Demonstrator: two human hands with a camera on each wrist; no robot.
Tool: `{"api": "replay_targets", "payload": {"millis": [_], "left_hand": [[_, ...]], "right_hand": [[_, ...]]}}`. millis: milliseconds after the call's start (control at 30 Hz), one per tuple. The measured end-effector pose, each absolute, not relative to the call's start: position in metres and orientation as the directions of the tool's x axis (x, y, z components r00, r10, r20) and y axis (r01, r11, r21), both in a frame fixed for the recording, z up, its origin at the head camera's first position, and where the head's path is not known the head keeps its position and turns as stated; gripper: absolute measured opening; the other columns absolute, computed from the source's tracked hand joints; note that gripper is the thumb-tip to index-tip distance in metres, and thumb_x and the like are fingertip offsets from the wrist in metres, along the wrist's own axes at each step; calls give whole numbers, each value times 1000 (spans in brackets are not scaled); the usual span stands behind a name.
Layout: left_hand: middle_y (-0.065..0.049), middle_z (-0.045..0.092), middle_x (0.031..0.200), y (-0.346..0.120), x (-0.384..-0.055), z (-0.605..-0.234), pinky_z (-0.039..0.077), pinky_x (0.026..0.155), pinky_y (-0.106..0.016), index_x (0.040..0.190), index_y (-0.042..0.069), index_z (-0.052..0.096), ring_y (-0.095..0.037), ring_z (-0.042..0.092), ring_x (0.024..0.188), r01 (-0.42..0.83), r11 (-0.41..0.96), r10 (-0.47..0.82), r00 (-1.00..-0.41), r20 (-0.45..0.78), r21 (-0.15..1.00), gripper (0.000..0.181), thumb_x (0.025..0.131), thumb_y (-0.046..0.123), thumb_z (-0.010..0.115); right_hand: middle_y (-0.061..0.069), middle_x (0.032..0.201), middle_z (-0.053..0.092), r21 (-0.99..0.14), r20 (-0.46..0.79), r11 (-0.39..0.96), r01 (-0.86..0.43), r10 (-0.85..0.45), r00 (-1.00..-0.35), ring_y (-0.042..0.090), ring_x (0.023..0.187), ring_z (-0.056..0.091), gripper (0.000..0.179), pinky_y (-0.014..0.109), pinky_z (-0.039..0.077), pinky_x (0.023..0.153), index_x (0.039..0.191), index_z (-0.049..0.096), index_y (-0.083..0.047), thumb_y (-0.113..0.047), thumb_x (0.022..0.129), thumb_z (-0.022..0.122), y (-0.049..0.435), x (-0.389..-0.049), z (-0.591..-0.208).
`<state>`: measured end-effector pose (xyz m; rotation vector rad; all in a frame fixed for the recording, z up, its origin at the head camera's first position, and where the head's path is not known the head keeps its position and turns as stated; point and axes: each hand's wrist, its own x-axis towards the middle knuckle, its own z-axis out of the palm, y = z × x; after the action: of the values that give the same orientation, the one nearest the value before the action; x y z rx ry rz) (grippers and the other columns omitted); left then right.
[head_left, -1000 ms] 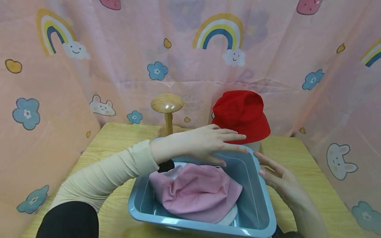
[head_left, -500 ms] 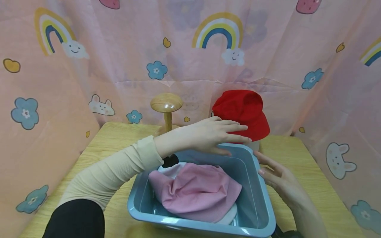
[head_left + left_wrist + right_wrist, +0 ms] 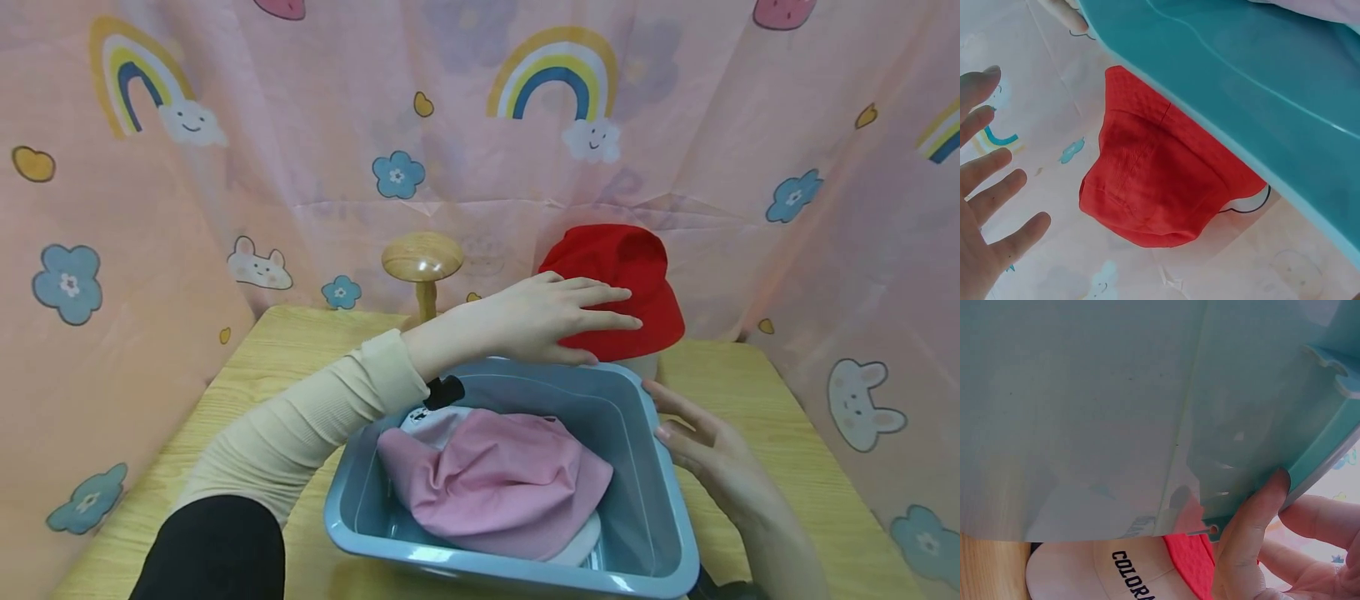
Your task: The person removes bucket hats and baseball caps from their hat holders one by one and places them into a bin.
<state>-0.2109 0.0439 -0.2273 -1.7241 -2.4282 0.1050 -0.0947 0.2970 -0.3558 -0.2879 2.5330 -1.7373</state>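
Observation:
My left hand [image 3: 536, 321], fingers spread, is over the blue plastic basin's [image 3: 678, 533] far rim, in front of the red bucket hat [image 3: 615, 250] in the head view. The left wrist view shows this hand [image 3: 991, 206] apart from the red hat [image 3: 1154, 175], holding nothing. With my right hand [image 3: 723, 471] I hold the basin's right rim; in the right wrist view, fingers [image 3: 1250, 531] lie either side of its edge. Inside the basin lie a crumpled pink hat [image 3: 502, 492] and a whitish hat [image 3: 442, 423], partly hidden under it.
Behind the basin stands a wooden mushroom-shaped hat stand [image 3: 423, 258], its base hidden by my left arm. Under the red hat is a cream cap [image 3: 1129, 569] with black lettering. A patterned curtain [image 3: 315, 167] rises behind the wooden table [image 3: 300, 350].
My left hand has moved up and slightly right, away from the basin's inside and towards the front of the red hat. My right hand has stayed on the rim.

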Motion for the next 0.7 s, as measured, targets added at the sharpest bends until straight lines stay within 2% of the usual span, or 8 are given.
{"api": "replay_targets", "payload": {"millis": [167, 400, 700], "left_hand": [[3, 33, 156, 48, -218, -227, 36, 112, -35, 149, 33, 34, -15, 32, 144, 924, 355, 933, -340, 121, -142, 61, 93, 44, 56], [2, 32, 157, 55, -226, -227, 38, 109, -35, 149, 33, 33, -16, 33, 143, 918, 362, 929, -340, 147, -163, 58, 95, 44, 52], [1, 31, 157, 66, -236, -223, 37, 110, -34, 150, 32, 32, -17, 32, 144, 897, 418, 904, -395, 163, -145, 62, 94, 45, 54]], "right_hand": [[-11, 130, 51, -926, 59, 356, -121, -182, -982, 3, 108, 62, 60, 42, 56, 86, 150, 32, -14, -15, 94, 54, 297, -94, -355], [-10, 130, 51, -931, 64, 341, -130, -197, -978, 3, 109, 63, 58, 28, 54, 85, 150, 32, -14, -14, 96, 52, 297, -93, -353], [-8, 132, 50, -929, 58, 349, -126, -198, -978, 3, 110, 62, 57, 28, 53, 86, 151, 31, -13, -15, 97, 51, 297, -93, -350]]}}
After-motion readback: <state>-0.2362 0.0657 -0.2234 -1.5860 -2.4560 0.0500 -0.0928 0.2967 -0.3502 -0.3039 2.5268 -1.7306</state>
